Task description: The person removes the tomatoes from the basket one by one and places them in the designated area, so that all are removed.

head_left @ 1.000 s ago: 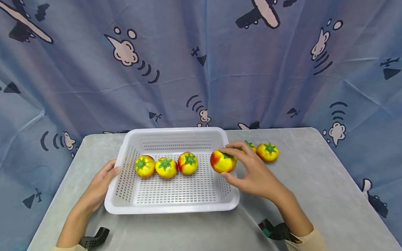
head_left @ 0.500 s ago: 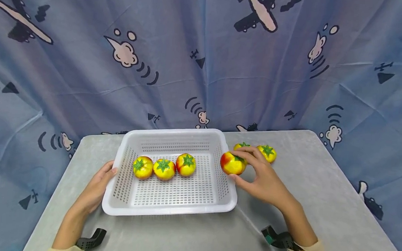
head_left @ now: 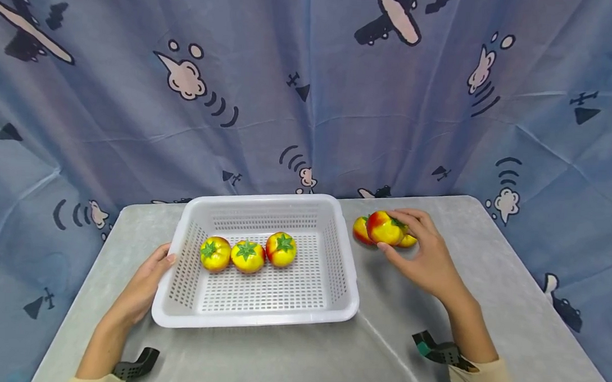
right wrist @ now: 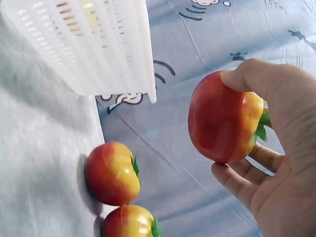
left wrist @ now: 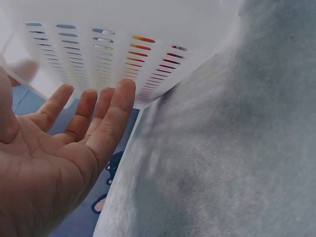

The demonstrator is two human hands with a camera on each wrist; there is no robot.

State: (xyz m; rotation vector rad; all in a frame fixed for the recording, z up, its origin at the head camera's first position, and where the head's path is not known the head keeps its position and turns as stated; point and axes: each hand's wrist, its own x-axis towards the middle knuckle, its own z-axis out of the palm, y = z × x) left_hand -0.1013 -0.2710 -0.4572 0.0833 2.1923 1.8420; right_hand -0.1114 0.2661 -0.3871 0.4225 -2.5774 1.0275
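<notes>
While a blue printed curtain (head_left: 268, 116) hangs at the back, the grey table (head_left: 280, 359) in front of it carries a white basket (head_left: 261, 320), whose long axis runs from left to right across the person.

At the left short end of this basket, the left hand (head_left: 147, 278) holds the rim, with the thumb over it and the other fingers along the outer wall. Beyond the opposite short end is the right hand (head_left: 425, 254), which grips one red-and-yellow fruit (head_left: 382, 230) between the thumb and the fingertips. This fruit is therefore outside the basket, to the right of its right wall, and the basket lies to its left; the left hand is well apart from it. The fruit is round, so I see no clear long axis, but its leafy side is turned towards the right palm.

Inside the basket, three fruits (head_left: 248, 257) make a row from the left part to about the middle. On the table, two other fruits (head_left: 361, 232) lie past the right wall; the right wrist view shows the gripped one apart from them, whereas from the head it partly covers both.

The smallest parts are the green leaves (right wrist: 263, 127), on top of each fruit.
</notes>
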